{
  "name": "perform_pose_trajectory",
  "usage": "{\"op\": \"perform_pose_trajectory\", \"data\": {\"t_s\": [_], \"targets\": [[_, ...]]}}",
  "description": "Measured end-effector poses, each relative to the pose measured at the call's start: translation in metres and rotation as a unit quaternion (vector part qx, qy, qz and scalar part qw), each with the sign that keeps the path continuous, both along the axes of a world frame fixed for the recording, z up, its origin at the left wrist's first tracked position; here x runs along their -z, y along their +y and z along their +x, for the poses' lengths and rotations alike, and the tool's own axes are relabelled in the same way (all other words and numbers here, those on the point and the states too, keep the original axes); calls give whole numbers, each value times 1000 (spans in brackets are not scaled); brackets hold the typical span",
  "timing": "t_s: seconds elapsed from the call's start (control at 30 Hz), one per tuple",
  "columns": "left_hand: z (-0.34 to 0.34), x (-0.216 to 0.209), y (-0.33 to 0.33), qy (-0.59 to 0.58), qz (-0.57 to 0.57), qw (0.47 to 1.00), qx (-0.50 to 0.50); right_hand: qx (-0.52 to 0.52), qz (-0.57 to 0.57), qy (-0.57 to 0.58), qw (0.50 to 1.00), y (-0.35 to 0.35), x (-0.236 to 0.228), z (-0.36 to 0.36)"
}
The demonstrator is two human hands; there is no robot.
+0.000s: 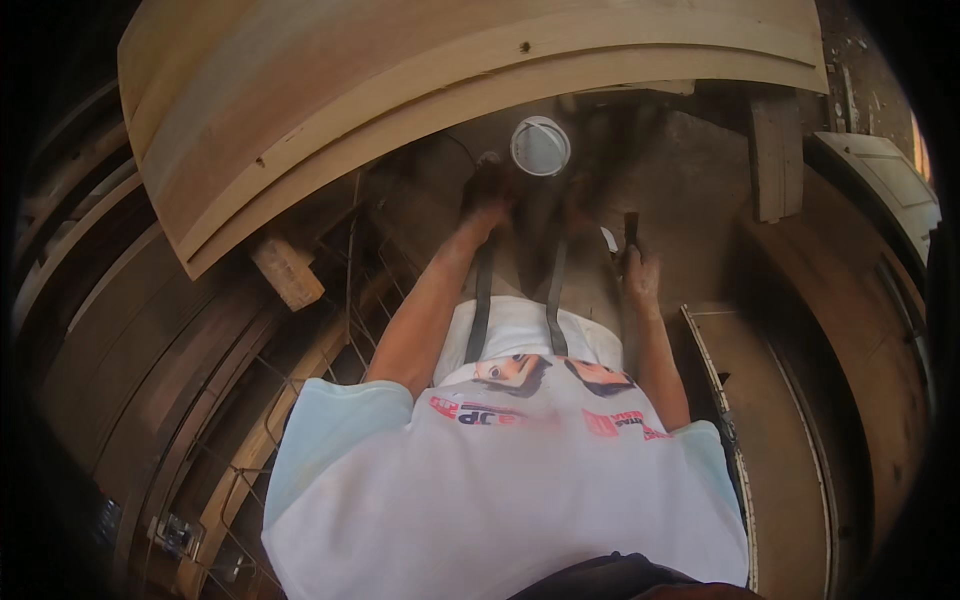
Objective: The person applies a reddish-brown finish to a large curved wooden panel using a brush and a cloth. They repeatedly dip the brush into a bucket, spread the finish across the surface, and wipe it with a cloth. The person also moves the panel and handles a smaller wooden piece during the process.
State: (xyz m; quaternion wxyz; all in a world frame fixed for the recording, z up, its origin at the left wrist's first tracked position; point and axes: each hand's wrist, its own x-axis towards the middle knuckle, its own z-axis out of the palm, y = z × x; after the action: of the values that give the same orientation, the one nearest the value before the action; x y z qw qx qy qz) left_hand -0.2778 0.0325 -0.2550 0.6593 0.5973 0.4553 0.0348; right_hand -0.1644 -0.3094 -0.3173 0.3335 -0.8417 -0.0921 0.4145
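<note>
My right hand (pixel 642 272) is closed round a dark, narrow thing that looks like a paintbrush (pixel 631 228), its flat end pointing away from me. My left hand (pixel 487 200) reaches forward into shade, just left of a small white bucket (pixel 540 146) on the floor. Its fingers are dark and blurred, so whether they touch or hold anything is unclear. The bucket is round, with a thin strip or handle across its top. Above it hangs the edge of a large pale wooden panel (pixel 480 75).
A wooden block (pixel 287 273) sits under the panel's left end, and an upright wooden post (pixel 777 160) stands to the right. A wire rack (pixel 345 260) and stacked dark boards (pixel 150 340) lie left. More boards (pixel 785 430) lean at the right.
</note>
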Motion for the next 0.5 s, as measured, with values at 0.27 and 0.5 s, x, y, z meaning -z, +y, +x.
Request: {"op": "perform_pose_trajectory", "data": {"t_s": [0.27,0.5], "targets": [[56,329,-65,179,-257,945,-96,177,-25,27,984,-8,-3,-22],[59,378,-65,103,-305,912,-253,257,-53,46,964,-30,-6,-26]]}}
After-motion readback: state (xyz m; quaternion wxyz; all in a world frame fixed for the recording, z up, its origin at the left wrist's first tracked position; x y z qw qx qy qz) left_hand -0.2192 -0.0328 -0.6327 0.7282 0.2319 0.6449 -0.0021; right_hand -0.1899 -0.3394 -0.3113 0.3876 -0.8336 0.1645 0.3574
